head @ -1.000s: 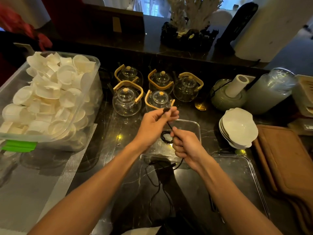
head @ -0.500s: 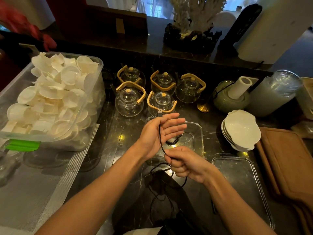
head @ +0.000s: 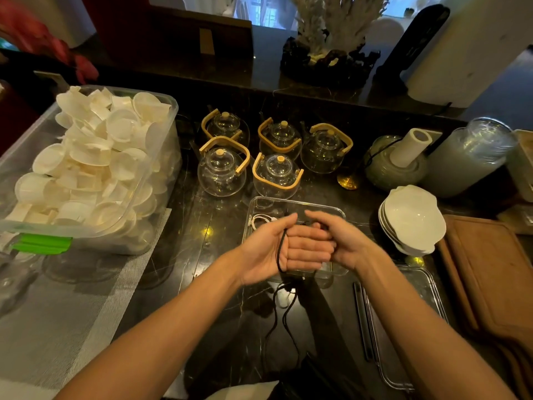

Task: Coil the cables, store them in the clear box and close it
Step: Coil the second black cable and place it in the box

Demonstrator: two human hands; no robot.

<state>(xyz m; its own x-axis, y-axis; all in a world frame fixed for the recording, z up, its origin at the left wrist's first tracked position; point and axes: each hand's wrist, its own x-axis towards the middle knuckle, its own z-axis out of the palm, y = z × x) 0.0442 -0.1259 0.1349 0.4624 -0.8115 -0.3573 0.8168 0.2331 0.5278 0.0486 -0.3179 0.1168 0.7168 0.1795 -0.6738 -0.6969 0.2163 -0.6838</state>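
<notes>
A thin black cable (head: 281, 249) runs across the palm of my left hand (head: 284, 249), which is held flat with fingers together above the clear box (head: 259, 203). My right hand (head: 343, 241) sits just right of those fingers, curled over the cable on the far side. The loose end of the black cable trails down over the dark counter toward me. A coiled white cable (head: 261, 219) lies inside the box at its left. The box's clear lid (head: 418, 327) lies flat on the counter to the right, under my right forearm.
Several glass teapots (head: 222, 171) with wooden handles stand just behind the box. A large plastic tub of white cups (head: 86, 168) fills the left. Stacked white bowls (head: 412, 220) and a brown board (head: 490, 269) sit at the right.
My left hand has opened flat with the cable across its palm. My right hand has swung from below the left hand up to the right of its fingers, wrapping the cable around.
</notes>
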